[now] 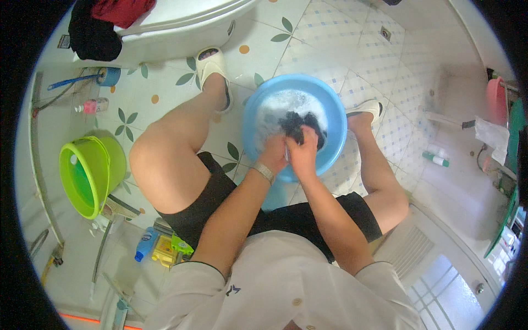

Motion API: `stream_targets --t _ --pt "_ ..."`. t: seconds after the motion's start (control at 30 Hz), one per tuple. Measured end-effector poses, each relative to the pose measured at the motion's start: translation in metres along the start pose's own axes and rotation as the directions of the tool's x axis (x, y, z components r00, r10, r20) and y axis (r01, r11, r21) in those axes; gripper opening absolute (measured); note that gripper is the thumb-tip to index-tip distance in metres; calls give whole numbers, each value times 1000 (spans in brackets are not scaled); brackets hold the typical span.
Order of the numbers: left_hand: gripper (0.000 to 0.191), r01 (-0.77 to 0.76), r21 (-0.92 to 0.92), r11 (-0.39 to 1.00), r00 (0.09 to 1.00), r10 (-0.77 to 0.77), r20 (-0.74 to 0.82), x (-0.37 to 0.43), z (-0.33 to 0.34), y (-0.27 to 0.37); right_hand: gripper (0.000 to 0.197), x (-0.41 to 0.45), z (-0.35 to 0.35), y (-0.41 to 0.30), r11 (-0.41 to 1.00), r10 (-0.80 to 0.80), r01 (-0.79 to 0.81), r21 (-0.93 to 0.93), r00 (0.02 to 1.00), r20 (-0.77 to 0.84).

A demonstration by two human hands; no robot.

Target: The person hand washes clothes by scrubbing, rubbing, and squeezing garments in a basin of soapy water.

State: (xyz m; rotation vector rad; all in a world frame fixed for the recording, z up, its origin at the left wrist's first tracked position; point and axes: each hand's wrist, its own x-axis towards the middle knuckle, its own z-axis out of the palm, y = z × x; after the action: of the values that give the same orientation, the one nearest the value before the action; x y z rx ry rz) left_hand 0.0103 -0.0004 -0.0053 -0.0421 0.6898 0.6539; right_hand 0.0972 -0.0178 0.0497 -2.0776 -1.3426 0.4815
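Observation:
A light-blue plastic basin [338, 123] stands on the tiled floor between my feet, with sudsy water [288, 99] in it. Dark wet cloth [293, 123] lies bunched in the foam, partly under the water. My left hand [274, 149], with a metal-banded watch [264, 172] at the wrist, is curled at the cloth's near side. Pressed up against it, my right hand [303, 150] has its fingers bent over the cloth. Both hands grip the cloth over the near half of the basin; the fingertips are partly hidden.
To the left stands a lime-green bucket [111, 156] holding green liquid. Near it are a pink bottle [95, 106] and a blue-handled toilet brush [74, 81]. Blue [146, 244] and yellow [165, 250] bottles are by my left hip. Dark and red clothes [97, 39] rest on the white toilet [181, 37].

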Motion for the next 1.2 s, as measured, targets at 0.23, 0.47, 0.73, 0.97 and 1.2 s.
stream_targets --t 0.23,0.47,0.73,0.97,1.2 --pt "26 -47 135 990 964 80 -252 -11 27 -26 29 44 -2 15 689 509 -597 410 802 313" --pt "27 -115 -143 983 931 57 -360 -17 56 5 44 -3 -18 -7 703 322 -478 527 874 362" --pt "41 39 -9 999 952 -40 -303 -18 41 -5 45 -9 -14 -11 835 218 -384 394 889 404" --pt "50 -104 351 931 907 233 -350 -36 78 -17 32 42 -5 15 635 446 -610 475 791 420" --pt "49 -331 -6 944 893 311 -325 -13 46 11 37 -25 -25 -52 631 434 -600 492 799 417"
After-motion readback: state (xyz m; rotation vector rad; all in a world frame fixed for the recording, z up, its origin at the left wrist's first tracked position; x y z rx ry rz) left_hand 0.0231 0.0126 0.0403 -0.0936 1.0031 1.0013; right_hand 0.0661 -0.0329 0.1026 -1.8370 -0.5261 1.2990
